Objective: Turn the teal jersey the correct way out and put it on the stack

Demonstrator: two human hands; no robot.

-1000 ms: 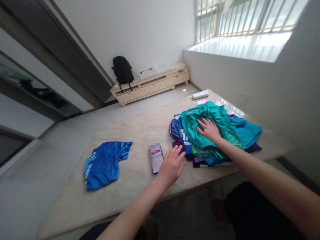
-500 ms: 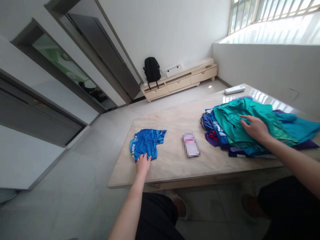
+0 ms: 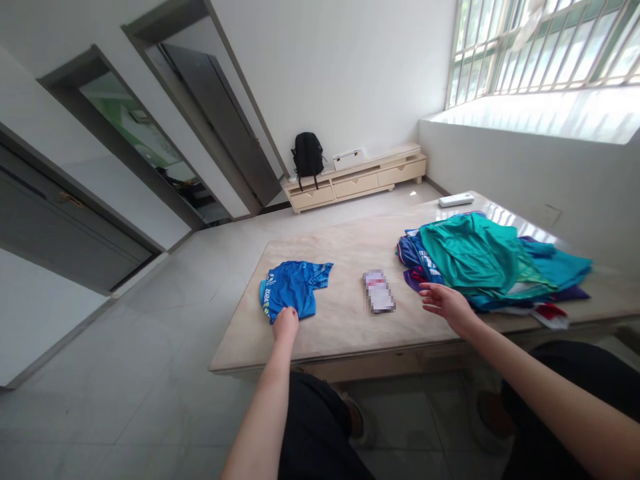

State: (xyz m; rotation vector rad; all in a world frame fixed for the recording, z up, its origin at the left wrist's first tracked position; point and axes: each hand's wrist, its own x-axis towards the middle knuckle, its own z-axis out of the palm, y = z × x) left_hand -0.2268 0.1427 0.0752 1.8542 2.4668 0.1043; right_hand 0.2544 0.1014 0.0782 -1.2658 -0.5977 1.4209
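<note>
Fabric is what both hands deal with here. The left hand (image 3: 286,324) rests with its grip closed on the near edge of the folded blue shirt (image 3: 294,288), which lies alone on the bench (image 3: 350,333) at about 10 o'clock from the person; whether the fingers really pinch the cloth or only press it, I cannot tell. The right hand (image 3: 447,303) hovers with the grip spread and empty, just at the near left corner of the pile of clothes (image 3: 493,267), which sits at 2 o'clock, with a teal shirt (image 3: 470,253) on top. A phone (image 3: 379,291) lies between the blue shirt and the pile, apart from both. I judge the blue shirt to be light, soft and rather slippery sport cloth, so it will sag and unfold if lifted by one corner; taking it at the folded edge with the whole hand seems safer. The shirt is near the left corner and front edge of the bench, so it could slide off there. Open room lies behind it, toward 12 o'clock, where a white remote (image 3: 455,199) stands far back.
</note>
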